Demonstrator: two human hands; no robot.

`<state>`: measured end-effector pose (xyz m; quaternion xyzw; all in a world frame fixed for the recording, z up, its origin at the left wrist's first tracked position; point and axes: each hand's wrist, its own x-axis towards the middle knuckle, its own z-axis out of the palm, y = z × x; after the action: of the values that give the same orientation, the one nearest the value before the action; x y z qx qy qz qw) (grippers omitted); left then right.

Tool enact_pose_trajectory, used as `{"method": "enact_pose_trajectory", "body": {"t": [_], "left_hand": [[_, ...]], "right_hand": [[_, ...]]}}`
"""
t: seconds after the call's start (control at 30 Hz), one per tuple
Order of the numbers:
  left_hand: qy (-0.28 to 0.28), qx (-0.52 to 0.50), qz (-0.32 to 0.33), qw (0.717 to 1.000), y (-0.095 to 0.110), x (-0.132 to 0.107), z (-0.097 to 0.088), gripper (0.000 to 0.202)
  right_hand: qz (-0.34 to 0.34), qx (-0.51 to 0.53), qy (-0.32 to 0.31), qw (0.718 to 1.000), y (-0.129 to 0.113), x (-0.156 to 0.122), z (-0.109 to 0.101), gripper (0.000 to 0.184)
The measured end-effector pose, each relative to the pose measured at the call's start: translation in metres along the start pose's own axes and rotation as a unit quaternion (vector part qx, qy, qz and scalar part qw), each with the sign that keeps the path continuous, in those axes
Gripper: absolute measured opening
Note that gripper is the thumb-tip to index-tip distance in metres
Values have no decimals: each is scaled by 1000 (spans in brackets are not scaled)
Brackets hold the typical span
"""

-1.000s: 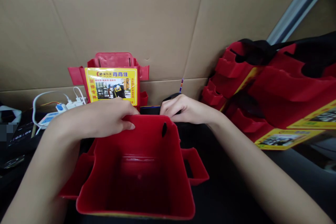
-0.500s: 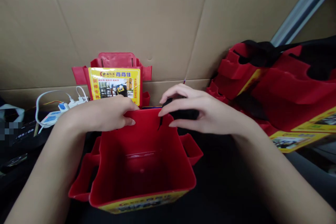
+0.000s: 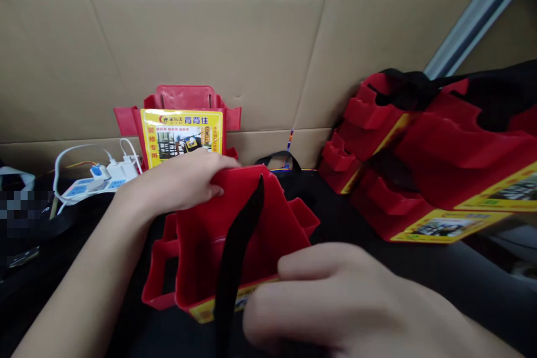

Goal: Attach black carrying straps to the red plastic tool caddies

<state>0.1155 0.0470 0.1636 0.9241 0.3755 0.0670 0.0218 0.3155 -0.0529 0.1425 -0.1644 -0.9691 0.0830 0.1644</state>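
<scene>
A red plastic tool box (image 3: pixel 239 198) with side pockets and a yellow label stands tilted in front of me. My left hand (image 3: pixel 195 179) is closed on its back rim, thumb inside and fingers behind. A black webbing strap (image 3: pixel 235 251) comes through a slot in the back wall and runs taut across the opening toward me. My right hand (image 3: pixel 323 302), partly blurred, is closed in front of the box at the strap's near end. The fingers hide the exact grip, and the strap runs out at the bottom edge.
Another red box (image 3: pixel 182 134) stands against the cardboard wall (image 3: pixel 201 50). Several red boxes with black straps (image 3: pixel 457 145) are stacked at right, beside a metal post (image 3: pixel 470 17). At left lies a white power strip (image 3: pixel 88 184) with plugs. A black strap loop (image 3: pixel 281 159) lies behind.
My right hand has moved from the back wall's slot down toward me, drawing the black strap through into the box's opening. The box has shifted slightly right and tilted; my left hand keeps its rim.
</scene>
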Motion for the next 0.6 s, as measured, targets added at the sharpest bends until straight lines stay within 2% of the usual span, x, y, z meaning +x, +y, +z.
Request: {"method": "enact_pose_trajectory", "body": {"t": [0.07,0.1,0.17,0.27,0.37,0.47,0.53,0.6], "left_hand": [[40,-9,62,997,10,-1,-4,56],[45,-14,94,994,14,-2,-6,58],[11,-21,129,991,19,-5,-8,50],[-46,-27,101,993,19,-9,-6,32],[-40,-28,52,997,17,-8,1,28],[-50,-45,55,996,22,-2,5,27],[-66,-73,73,992,23,0,2,20],[-69,-102,88,988,17,-5,-4,15]], "right_hand": [[20,-47,-20,999,-10,6,-1,29],[22,-55,-22,998,-12,10,-4,30],[7,-47,-21,999,-12,17,-10,30],[-51,3,-10,999,-6,21,-14,24],[-84,55,24,995,2,20,-4,24],[-120,80,95,985,15,20,7,27],[-98,47,133,985,28,20,3,20],[-21,-27,152,988,46,16,-9,17]]}}
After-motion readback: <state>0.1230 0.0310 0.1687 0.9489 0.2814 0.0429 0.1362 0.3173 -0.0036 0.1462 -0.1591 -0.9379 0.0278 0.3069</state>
